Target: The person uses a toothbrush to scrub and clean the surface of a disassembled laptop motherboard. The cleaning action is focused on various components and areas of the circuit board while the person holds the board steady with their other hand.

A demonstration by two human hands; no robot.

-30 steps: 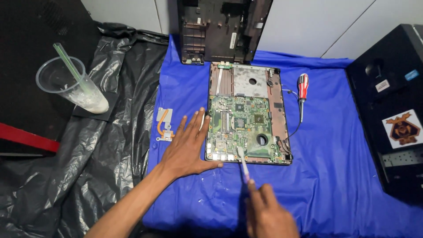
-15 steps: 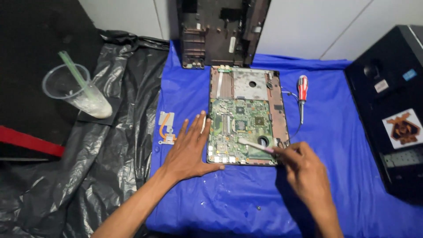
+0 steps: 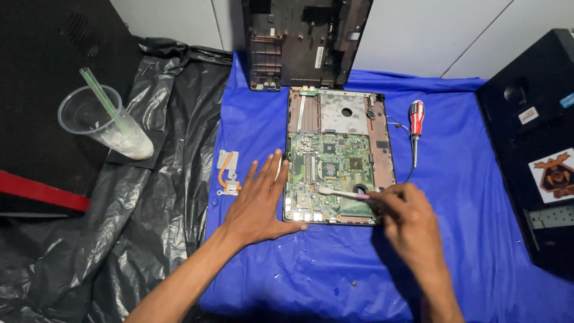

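Observation:
An opened laptop base with its green circuit board (image 3: 335,173) lies on a blue cloth (image 3: 478,203). My left hand (image 3: 260,200) rests flat on the cloth, fingers spread, with the thumb against the board's lower left corner. In my right hand (image 3: 409,218) is a small white-and-pink brush (image 3: 341,192), its head lying across the lower part of the board. A red-handled screwdriver (image 3: 415,128) lies on the cloth just right of the laptop base.
A copper heat pipe part (image 3: 228,173) lies left of my left hand. A dark laptop shell (image 3: 305,42) leans against the back wall. A plastic cup with a green straw (image 3: 110,122) sits on black plastic sheeting at left. A black case (image 3: 532,143) stands at right.
My right hand has swung from below the board to its right side, so the brush now lies sideways across the lower board. My left hand stays in place.

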